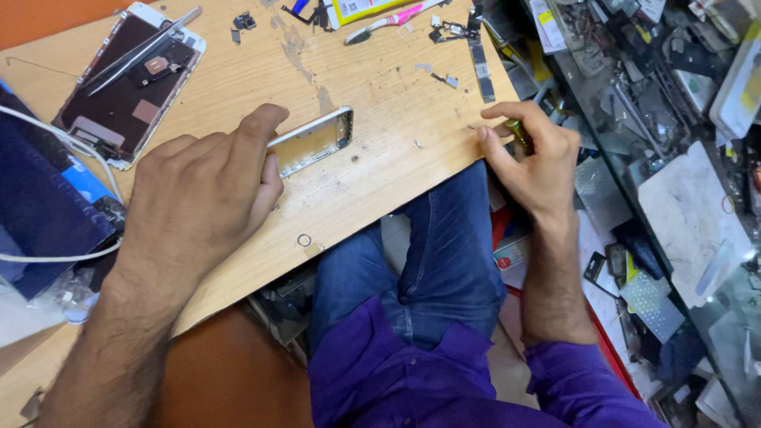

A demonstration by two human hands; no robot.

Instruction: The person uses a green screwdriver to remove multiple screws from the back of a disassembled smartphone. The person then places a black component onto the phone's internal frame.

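My left hand (202, 190) rests on the wooden board (380, 158) and grips the near end of a silver phone frame (317, 139), thumb along its upper edge. My right hand (535, 154) is at the board's right edge, fingers closed round a small screwdriver with a dark green and yellow handle (519, 135). Its index finger and thumb pinch at the edge, near a tiny screw-like speck (473, 128). What the fingertips hold there is too small to tell.
An opened phone screen assembly (127, 87) with tweezers (147, 47) across it lies at the back left. A blue pouch (36, 198) and white cable (55, 143) sit far left. Small parts, a logic board (480, 67) and a small ring (304, 239) lie scattered; cluttered shelves (674, 158) stand right.
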